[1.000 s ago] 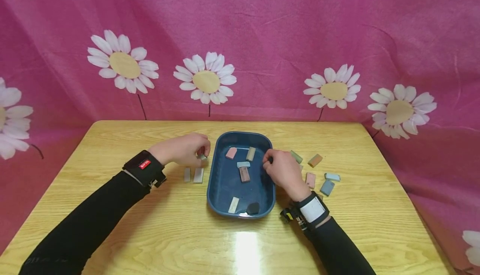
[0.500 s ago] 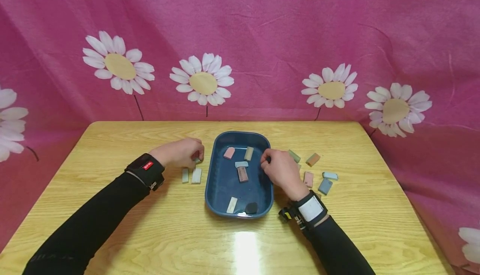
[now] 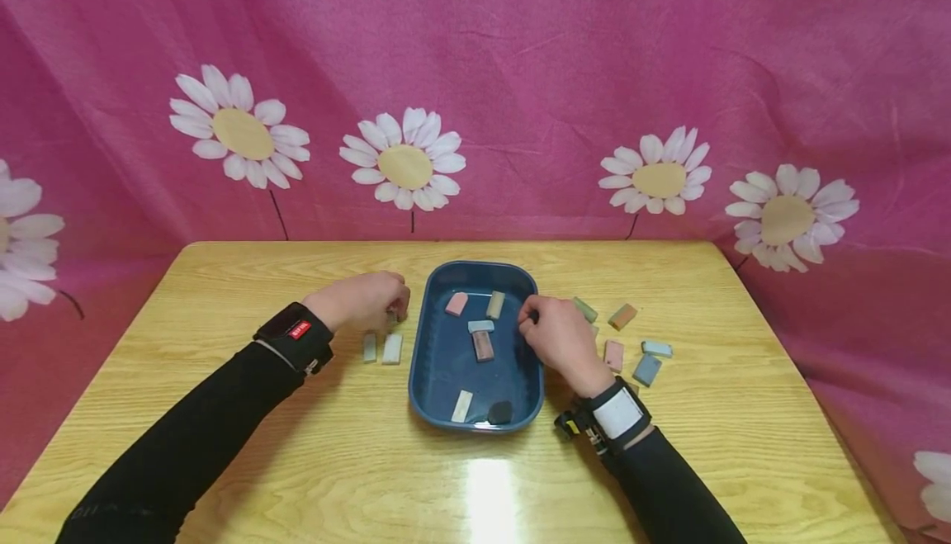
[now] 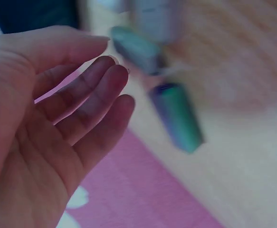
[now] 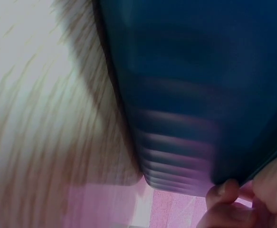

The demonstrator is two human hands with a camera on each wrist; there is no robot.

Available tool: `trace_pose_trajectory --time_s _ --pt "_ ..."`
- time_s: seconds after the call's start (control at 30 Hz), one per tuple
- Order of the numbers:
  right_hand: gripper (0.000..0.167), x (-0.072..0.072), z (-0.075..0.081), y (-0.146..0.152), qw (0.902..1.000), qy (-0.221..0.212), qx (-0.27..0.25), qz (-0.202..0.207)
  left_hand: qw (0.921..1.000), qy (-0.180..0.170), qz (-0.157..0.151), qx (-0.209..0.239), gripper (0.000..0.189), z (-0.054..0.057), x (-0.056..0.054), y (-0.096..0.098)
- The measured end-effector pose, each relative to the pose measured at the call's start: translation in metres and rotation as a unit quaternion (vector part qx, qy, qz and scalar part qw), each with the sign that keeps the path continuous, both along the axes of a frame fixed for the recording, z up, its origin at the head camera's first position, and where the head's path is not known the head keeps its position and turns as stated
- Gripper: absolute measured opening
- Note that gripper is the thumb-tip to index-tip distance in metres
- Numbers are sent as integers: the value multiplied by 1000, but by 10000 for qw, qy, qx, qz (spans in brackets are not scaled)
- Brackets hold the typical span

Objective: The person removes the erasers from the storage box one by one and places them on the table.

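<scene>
The left hand point(image 3: 364, 300) has loosely bent fingers, slightly apart. A green block point(image 4: 178, 116) lies just beyond its fingertips, long axis slanting upper left to lower right in the left wrist view. A second greenish block point(image 4: 136, 50) lies near its upper end. The right hand point(image 3: 560, 336) pinches the rim of a blue tray point(image 3: 444, 371), which stands between the hands.

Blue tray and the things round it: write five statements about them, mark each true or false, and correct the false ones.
1. The right hand is at the rim of the blue tray. True.
2. The orange piece lies inside the tray. False: it lies on the table, right of the tray.
3. The black piece lies in the near end of the tray. True.
4. The left hand touches the tray. False: it is apart, left of it.
5. The cloth behind the table is pink. True.
</scene>
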State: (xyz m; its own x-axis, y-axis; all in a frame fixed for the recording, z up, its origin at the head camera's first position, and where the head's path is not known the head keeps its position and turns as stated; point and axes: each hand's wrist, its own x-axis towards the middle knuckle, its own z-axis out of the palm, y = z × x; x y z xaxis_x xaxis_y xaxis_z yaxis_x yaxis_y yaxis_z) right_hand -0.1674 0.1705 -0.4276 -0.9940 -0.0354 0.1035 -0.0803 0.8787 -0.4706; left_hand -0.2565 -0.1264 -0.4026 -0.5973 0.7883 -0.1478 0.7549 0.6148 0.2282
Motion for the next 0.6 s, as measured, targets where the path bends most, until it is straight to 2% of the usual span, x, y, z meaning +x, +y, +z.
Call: trace_pose_trajectory --time_s 0.1,0.2,0.27,0.37,0.43,0.5,0.6 --pt "8 0 0 0 10000 9 14 21 9994 96 303 -132 9 13 8 9" --pt "8 0 -1 1 10000 -18 29 22 9988 299 341 -170 8 24 16 21" --pt "8 0 -1 1 10000 -38 35 16 9973 599 338 -243 8 29 20 27" --pt "8 0 -1 2 10000 -28 62 31 9903 1306 333 -325 11 33 27 35" --pt "8 0 -1 2 10000 1 61 45 9863 1592 320 -279 14 36 32 40" --pt "8 0 -1 2 10000 35 68 51 9869 1602 150 -149 18 38 37 46" --pt "8 1 -1 2 10000 42 49 60 9913 1282 -287 -44 23 39 42 58"
